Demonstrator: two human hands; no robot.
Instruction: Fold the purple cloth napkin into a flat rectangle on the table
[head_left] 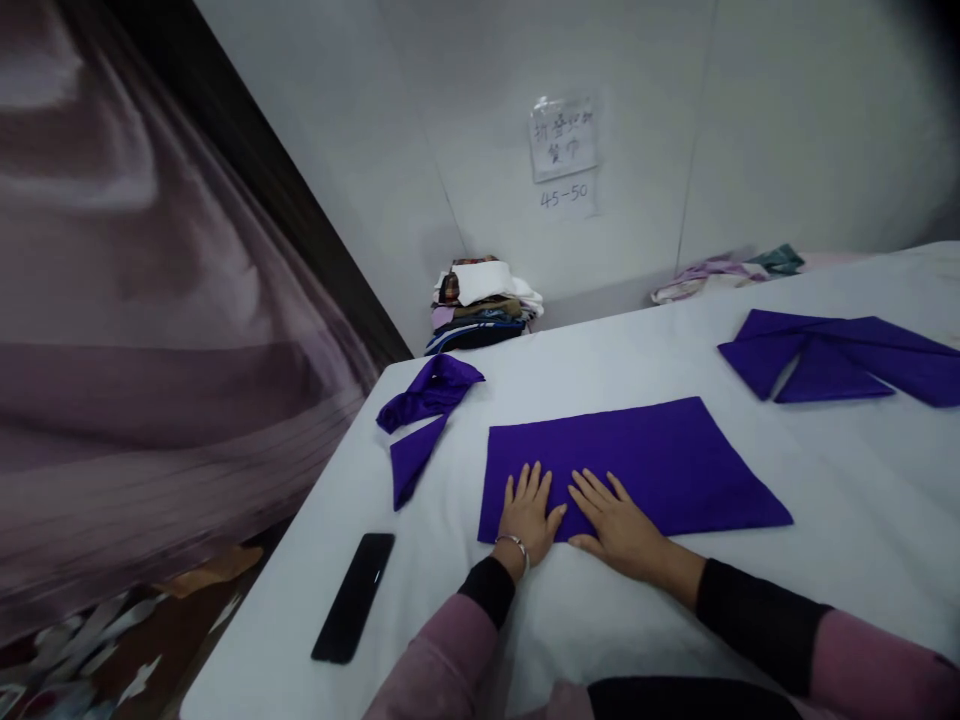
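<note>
A purple cloth napkin (645,460) lies flat on the white-covered table (600,370), folded into a broad four-sided shape with a slanted right edge. My left hand (528,515) rests palm down on its left part, fingers spread; a bracelet circles that wrist. Beside it, my right hand (615,525) presses flat on the near edge, its fingers stretched out and pointing up-left. Neither hand grips anything. Another purple cloth (420,450), crumpled and twisted, lies to the left. Farther right sits a loosely folded purple cloth (832,355).
A black phone (354,598) lies near the table's left edge. Behind the table rises a stack of folded clothes (484,305), with more fabric (720,275) at the back right. A paper sign (564,138) hangs on the wall. A pinkish curtain (150,300) drapes along the left.
</note>
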